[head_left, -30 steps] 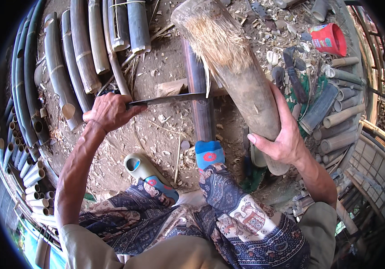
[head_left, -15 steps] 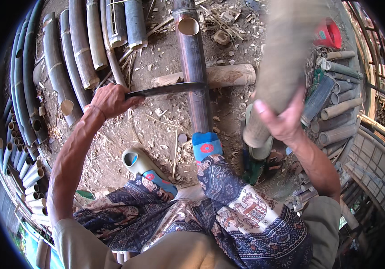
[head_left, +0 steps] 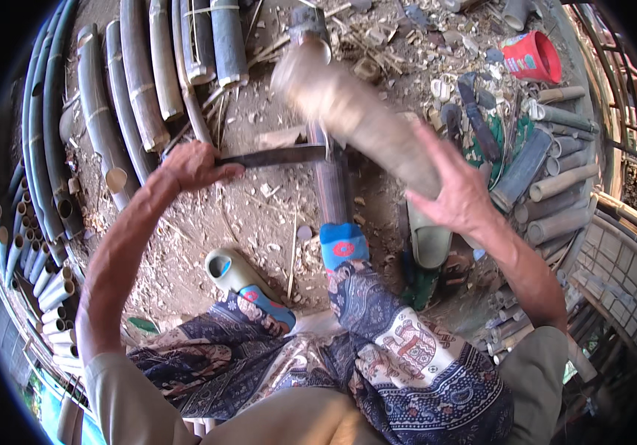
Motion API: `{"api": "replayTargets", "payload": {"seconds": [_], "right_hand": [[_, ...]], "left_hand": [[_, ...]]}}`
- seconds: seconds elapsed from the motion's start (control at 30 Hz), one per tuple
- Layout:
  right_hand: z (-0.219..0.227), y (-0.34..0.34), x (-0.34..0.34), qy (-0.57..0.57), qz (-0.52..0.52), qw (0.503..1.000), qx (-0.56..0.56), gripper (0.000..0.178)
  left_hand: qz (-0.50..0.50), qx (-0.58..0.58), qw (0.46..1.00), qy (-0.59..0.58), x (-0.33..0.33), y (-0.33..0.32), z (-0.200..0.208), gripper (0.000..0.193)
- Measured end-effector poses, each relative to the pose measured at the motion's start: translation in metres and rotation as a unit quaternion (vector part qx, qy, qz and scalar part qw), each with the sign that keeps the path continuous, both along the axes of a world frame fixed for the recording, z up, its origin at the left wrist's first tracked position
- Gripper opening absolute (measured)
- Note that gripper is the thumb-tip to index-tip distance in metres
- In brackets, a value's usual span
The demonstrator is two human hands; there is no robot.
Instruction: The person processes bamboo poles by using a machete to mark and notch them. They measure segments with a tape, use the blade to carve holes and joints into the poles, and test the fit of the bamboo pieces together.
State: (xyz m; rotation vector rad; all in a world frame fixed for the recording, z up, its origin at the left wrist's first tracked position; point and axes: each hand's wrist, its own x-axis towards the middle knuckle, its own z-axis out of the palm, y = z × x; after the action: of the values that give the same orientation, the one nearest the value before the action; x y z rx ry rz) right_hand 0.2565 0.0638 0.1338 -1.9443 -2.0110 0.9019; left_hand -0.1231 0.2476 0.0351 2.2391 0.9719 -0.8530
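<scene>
My left hand is closed round the handle of a machete, whose dark blade lies across a dark bamboo pole. In my right hand is a thick wooden club, blurred by motion. It slants up to the left, its far end over the pole and beyond the blade, and hides part of the pole. My socked foot is at the pole's near end. A pale wood piece lies crosswise by the pole, partly hidden by the club.
Long bamboo poles lie at the far left, with cut tubes stacked nearer. At the right are a red bucket and short bamboo pieces. Clogs sit near my feet, and wood chips litter the ground.
The club has swung from upright at the right to the left and down, over the pole. My right hand has moved slightly left. The machete stays across the pole, tilted slightly differently.
</scene>
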Motion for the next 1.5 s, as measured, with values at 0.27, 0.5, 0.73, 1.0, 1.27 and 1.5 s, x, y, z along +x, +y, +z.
{"api": "replayTargets", "payload": {"seconds": [0.27,0.5,0.73,1.0,1.27,1.5], "right_hand": [[0.033,-0.029,0.032,0.133,-0.195,0.963,0.129,0.092],[0.010,-0.053,0.027,0.153,-0.200,0.961,0.114,0.083],[0.002,-0.043,0.019,0.168,-0.138,0.972,0.090,0.089],[0.001,-0.042,0.017,0.162,-0.108,0.979,0.062,0.091],[0.006,-0.037,0.012,0.125,-0.058,0.990,0.042,0.092],[0.008,-0.032,0.007,0.147,-0.049,0.988,0.023,0.090]], "left_hand": [[-0.058,0.156,0.985,-0.033,0.045,0.024,0.045,0.049],[0.183,0.222,0.931,-0.224,-0.009,-0.129,0.027,0.017],[0.134,0.172,0.968,-0.127,-0.009,-0.123,0.019,0.019],[0.129,0.164,0.969,-0.133,-0.012,-0.117,0.014,0.020],[0.119,0.160,0.974,-0.107,-0.009,-0.112,0.020,0.019],[0.114,0.156,0.975,-0.105,-0.008,-0.111,0.023,0.019]]}}
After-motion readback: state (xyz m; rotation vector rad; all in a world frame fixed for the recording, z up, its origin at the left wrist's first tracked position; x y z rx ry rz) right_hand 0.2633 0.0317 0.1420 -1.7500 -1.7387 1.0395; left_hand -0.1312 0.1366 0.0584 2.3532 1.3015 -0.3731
